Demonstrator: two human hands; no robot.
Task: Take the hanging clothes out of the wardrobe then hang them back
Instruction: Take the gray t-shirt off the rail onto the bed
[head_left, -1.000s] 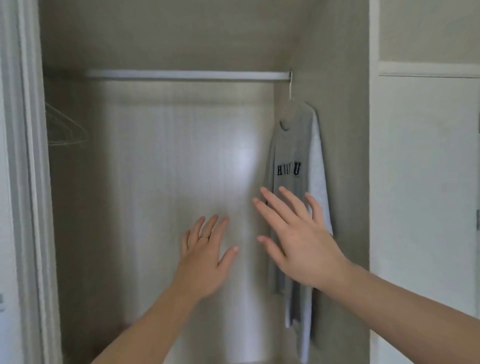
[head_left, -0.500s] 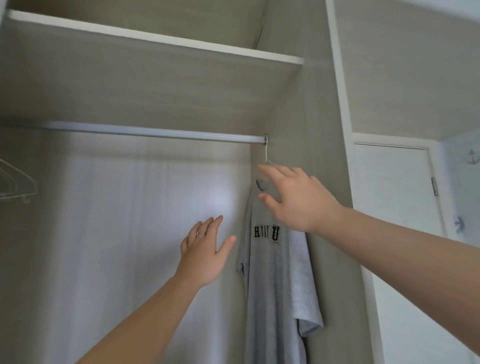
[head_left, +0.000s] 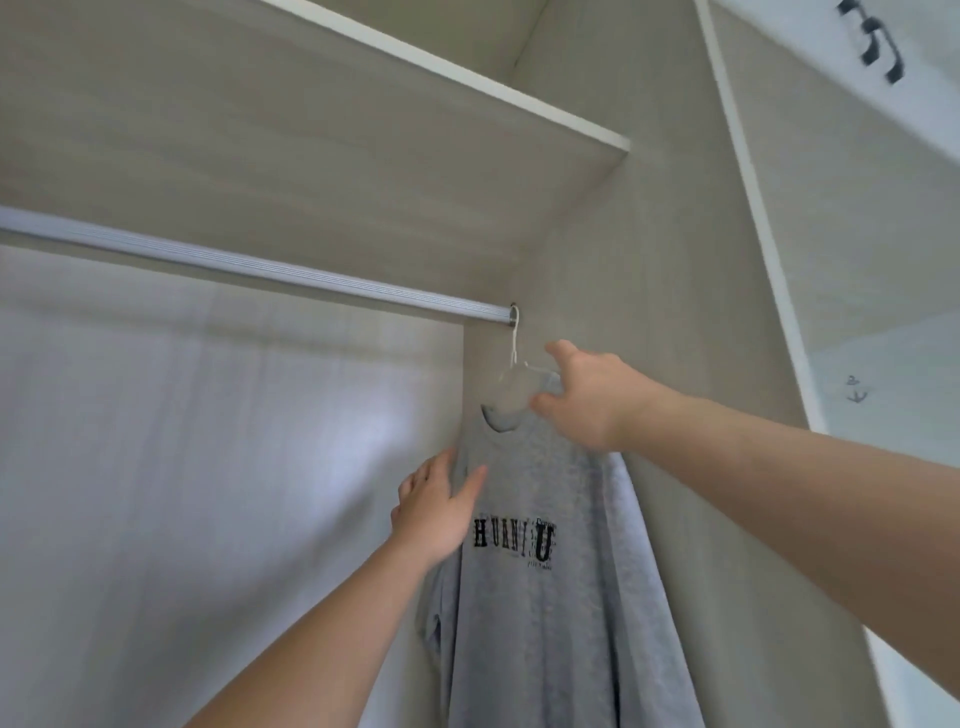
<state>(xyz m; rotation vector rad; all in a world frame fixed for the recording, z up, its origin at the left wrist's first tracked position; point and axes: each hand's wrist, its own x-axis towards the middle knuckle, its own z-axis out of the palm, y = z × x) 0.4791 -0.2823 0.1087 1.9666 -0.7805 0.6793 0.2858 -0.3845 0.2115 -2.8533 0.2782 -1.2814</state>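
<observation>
Your right hand (head_left: 587, 400) curls round white hanger (head_left: 514, 343) at right end of rail (head_left: 260, 270); your left hand (head_left: 434, 509), fingers straight, touches grey T-shirt (head_left: 545, 597).

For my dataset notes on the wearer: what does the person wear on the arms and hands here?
The left hand and the right hand are bare, without gloves. The left forearm and the right forearm are bare up to the picture's edge; no sleeve shows. No watch or bracelet shows at either wrist. Whether a finger carries a ring cannot be told here.
</observation>
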